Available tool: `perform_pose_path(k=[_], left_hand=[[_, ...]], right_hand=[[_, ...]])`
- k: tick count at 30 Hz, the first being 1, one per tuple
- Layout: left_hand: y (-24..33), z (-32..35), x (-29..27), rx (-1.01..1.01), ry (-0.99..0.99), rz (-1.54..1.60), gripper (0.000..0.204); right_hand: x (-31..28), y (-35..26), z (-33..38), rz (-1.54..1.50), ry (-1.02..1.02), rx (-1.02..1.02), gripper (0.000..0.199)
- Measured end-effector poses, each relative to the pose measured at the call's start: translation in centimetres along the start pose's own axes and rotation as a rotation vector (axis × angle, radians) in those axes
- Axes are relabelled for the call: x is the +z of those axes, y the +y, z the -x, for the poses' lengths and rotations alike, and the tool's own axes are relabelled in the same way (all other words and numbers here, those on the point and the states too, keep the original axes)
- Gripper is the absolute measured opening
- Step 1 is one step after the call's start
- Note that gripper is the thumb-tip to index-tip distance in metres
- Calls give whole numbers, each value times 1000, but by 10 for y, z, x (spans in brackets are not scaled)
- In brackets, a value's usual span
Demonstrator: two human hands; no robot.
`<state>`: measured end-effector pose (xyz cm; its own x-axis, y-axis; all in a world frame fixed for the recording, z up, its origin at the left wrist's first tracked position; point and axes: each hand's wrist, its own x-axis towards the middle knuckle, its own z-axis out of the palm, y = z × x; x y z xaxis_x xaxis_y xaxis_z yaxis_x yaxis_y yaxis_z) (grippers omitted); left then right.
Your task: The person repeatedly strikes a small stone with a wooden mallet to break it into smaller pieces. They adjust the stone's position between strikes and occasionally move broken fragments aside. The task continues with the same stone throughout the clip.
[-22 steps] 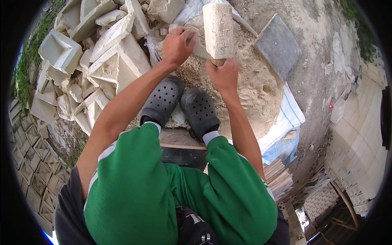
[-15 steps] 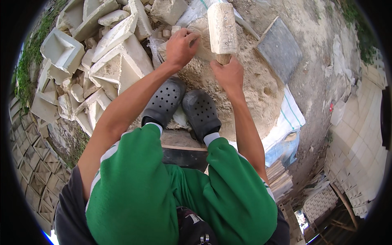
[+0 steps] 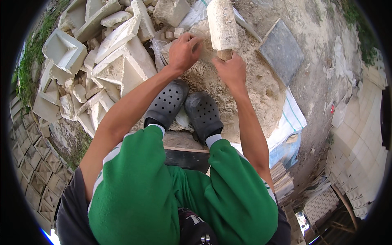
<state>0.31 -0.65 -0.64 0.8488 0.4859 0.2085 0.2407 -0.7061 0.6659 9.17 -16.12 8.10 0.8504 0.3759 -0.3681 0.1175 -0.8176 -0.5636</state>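
My right hand (image 3: 232,70) is closed around the short handle of a mallet (image 3: 223,26). Its blocky, pale head is coated in dust and points away from me. Left of it, my left hand (image 3: 185,53) hovers low over crumbled, pale material (image 3: 253,75), with its fingers curled in. Whatever those fingers hold, if anything, is hidden, and the fingertips are slightly blurred. The crumbled heap lies on a white woven sheet (image 3: 292,114) with green stripes. Just below my hands are my feet in dark grey clogs (image 3: 166,102).
Broken pale mould-like pieces (image 3: 122,65) are piled on the left, among them a hollow box-shaped one (image 3: 64,51). A flat grey slab (image 3: 281,52) rests at the heap's right edge. Stacked pale blocks (image 3: 359,118) line the far right, and patterned blocks (image 3: 34,151) the lower left.
The mallet has risen slightly, away from me, still in my right hand. My left hand has shifted slightly, its fingers still curled.
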Motion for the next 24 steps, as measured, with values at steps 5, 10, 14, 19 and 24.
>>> perform_pose_path(k=[5, 10, 14, 19, 24], left_hand=[[8, 2, 4, 79, 20, -101, 30], [33, 24, 11, 65, -99, -196, 44], [39, 22, 14, 12, -99, -176, 56], [35, 23, 14, -53, -73, -269, 62], [36, 30, 19, 40, -126, -293, 58]], right_hand=[[-20, 2, 13, -173, 105, 22, 46], [-37, -2, 30, -252, 24, 216, 48], [-16, 31, 32, -272, 60, 213, 50], [-8, 38, 35, -250, 9, 224, 52], [-8, 35, 36, -224, -19, 236, 54]])
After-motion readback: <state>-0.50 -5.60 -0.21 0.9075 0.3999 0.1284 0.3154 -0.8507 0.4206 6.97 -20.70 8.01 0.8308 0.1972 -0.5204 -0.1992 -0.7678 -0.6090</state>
